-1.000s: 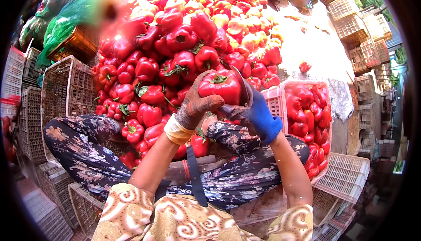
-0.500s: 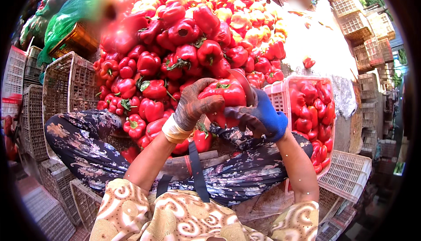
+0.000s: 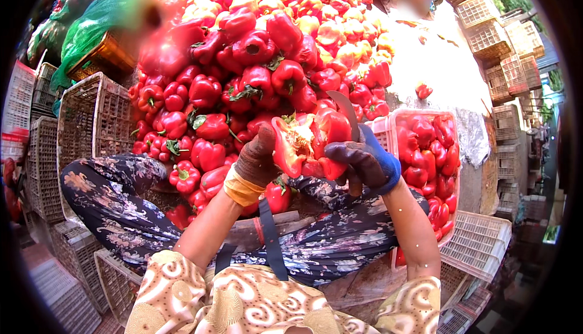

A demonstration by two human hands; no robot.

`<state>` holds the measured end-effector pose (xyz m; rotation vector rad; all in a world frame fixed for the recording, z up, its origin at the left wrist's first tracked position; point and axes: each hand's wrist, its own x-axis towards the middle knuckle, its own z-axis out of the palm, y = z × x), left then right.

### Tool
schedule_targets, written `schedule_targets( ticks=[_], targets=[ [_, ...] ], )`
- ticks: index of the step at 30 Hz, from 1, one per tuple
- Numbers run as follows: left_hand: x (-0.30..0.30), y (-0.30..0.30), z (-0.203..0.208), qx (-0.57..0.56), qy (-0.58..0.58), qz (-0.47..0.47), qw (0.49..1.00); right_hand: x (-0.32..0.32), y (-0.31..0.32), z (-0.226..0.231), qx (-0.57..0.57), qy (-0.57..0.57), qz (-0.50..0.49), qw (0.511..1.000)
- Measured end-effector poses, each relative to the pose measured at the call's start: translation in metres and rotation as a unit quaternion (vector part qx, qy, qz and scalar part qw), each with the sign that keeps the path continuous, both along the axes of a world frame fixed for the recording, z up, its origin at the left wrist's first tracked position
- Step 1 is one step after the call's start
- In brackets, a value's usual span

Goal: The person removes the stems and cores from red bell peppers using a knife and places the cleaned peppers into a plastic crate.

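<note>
A red bell pepper (image 3: 333, 129) is held up in front of me, split open, with its pale core and seeds showing on the left part. My left hand (image 3: 256, 156), in a worn dark glove with a yellowish cuff, is closed on the pepper's left side. Gloved in blue with a dark palm, my right hand (image 3: 371, 164) grips a curved knife (image 3: 347, 112); its handle is mostly hidden in the fingers. The blade points up along the pepper's right side, and that hand's thumb rests against the pepper's lower right.
A large heap of whole red peppers (image 3: 209, 91) spreads before me. On the right stands a pink-white crate (image 3: 396, 136) packed with peppers. An empty-looking crate (image 3: 109, 115) stands at left. Stacked crates (image 3: 486, 27) line the far right; green netting (image 3: 91, 36) lies far left.
The pepper has been split and opened out, so its seedy inside now shows. My left hand has turned and shifted slightly left; the knife blade now stands more clearly above the pepper.
</note>
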<state>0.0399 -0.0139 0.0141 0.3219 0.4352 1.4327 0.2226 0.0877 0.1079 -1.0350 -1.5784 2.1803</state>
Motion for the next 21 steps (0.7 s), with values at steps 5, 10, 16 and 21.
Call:
schedule_targets(
  ticks=[5,10,16,21],
  targets=[
    [-0.042,0.018,0.016,0.066,0.476,-0.009,0.877,-0.009,-0.002,0.003,0.025,-0.070,0.053,0.996],
    [-0.034,0.024,0.047,0.137,0.769,-0.085,0.619,-0.013,-0.004,0.000,0.003,-0.084,0.057,0.995],
    [-0.026,0.029,0.014,0.094,0.801,-0.163,0.568,-0.016,-0.006,-0.001,0.029,-0.120,0.088,0.989],
    [-0.031,0.030,-0.002,0.090,0.703,0.040,0.705,-0.014,0.005,-0.027,0.008,-0.050,0.011,0.999]
  ],
)
